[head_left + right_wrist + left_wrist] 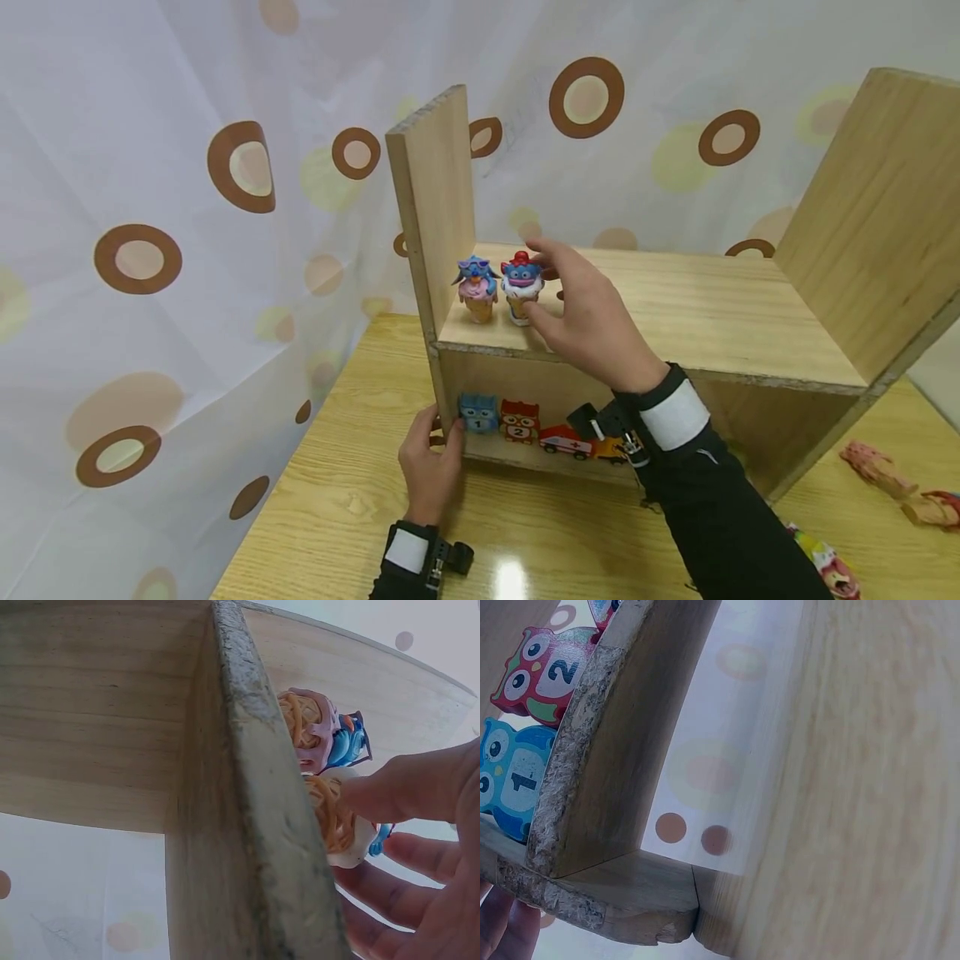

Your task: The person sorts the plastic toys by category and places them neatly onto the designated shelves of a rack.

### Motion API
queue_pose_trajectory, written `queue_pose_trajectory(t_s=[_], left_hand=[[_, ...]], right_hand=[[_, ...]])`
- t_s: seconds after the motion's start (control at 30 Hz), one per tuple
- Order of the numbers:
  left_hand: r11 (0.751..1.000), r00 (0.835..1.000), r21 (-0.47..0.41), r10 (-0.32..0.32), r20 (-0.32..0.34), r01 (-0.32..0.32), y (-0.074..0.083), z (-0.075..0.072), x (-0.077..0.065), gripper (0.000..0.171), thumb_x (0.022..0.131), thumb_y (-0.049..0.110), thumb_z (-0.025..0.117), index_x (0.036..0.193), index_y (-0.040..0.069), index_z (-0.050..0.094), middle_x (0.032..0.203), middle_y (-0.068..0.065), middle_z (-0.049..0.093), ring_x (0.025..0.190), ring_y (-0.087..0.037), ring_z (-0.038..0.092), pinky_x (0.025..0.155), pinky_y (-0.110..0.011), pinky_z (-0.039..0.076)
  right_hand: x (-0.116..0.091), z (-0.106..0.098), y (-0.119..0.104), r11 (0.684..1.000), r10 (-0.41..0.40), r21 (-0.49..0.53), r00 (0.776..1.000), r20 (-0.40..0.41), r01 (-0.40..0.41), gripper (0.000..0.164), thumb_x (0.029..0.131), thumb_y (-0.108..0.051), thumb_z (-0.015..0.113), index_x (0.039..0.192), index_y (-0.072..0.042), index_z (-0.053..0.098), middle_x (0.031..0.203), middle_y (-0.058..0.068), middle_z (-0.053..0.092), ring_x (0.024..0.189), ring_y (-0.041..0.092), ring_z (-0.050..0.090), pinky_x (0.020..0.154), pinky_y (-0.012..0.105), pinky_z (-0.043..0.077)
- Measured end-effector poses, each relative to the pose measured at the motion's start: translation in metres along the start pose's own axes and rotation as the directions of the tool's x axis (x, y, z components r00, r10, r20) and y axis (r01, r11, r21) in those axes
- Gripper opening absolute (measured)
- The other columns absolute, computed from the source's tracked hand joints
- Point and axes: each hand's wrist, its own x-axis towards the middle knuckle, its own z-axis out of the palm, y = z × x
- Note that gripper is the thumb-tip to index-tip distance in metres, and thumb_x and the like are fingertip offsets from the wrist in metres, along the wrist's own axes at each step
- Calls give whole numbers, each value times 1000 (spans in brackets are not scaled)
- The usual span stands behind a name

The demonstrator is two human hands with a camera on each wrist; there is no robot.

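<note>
On the upper board of a wooden shelf (720, 308) stand two ice-cream-cone figurines with blue characters. The left figurine (478, 290) has a pink topping and purple glasses. Beside it, the red-hatted figurine (521, 283) has a white topping. My right hand (600, 321) holds this second one from its right side, thumb in front and fingers behind; the right wrist view shows the thumb against its white topping (363, 847). Low on the shelf's left side panel (420, 208), my left hand (431, 467) grips the edge, thumb near the blue owl block (478, 414).
The lower compartment also holds a red owl block (520, 422), a red-and-white toy ambulance (566, 442) and a partly hidden yellow toy (609, 451). Several more figurines, including a pink-topped cone (877, 469), lie on the table at right. A patterned sheet (300, 100) hangs behind.
</note>
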Motion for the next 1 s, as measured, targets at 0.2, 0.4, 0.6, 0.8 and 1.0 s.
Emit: queue_pose_trajectory(t_s=[0.2, 0.4, 0.6, 0.8, 1.0], left_hand=[[1000, 1000, -9, -12, 3, 12, 0, -1, -1, 29, 87, 6, 73, 115, 4, 68, 106, -12, 73, 86, -23, 71, 64, -28, 59], [1000, 1000, -15, -1, -8, 1, 0, -1, -2, 29, 86, 6, 73, 115, 4, 69, 107, -12, 73, 86, -23, 71, 63, -30, 60], [1000, 999, 0, 17, -29, -17, -5, -8, -2, 28, 87, 5, 73, 115, 6, 69, 106, -10, 73, 85, -22, 71, 62, -27, 58], [1000, 999, 9, 10, -44, -10, -8, -14, -1, 27, 86, 5, 72, 113, 5, 69, 106, -11, 73, 84, -23, 71, 62, -26, 58], [1000, 998, -8, 5, -55, -5, -9, -17, -2, 27, 86, 5, 73, 113, 7, 70, 106, -10, 73, 85, -22, 70, 63, -25, 57]], right_hand=[[0, 0, -1, 1000, -16, 6, 1000, -3, 16, 66, 88, -4, 70, 146, 2, 40, 132, 21, 58, 124, 36, 56, 95, 50, 50], [-10, -5, -6, 998, -68, -25, 993, -99, 66, 60, 87, -5, 71, 142, 2, 47, 136, 21, 57, 124, 37, 53, 101, 51, 45], [-37, -18, -20, 987, -160, -45, 942, -295, 153, 48, 86, -3, 71, 131, 2, 58, 129, 19, 62, 114, 34, 52, 92, 42, 45], [-74, -32, -30, 953, -264, -4, 824, -502, 303, 33, 93, -21, 66, 115, 4, 67, 113, 20, 68, 102, 28, 57, 92, 23, 42], [-118, -39, 2, 865, -285, 88, 629, -724, 493, 22, 81, -3, 74, 95, 14, 70, 97, 25, 71, 100, 30, 65, 96, 31, 47]])
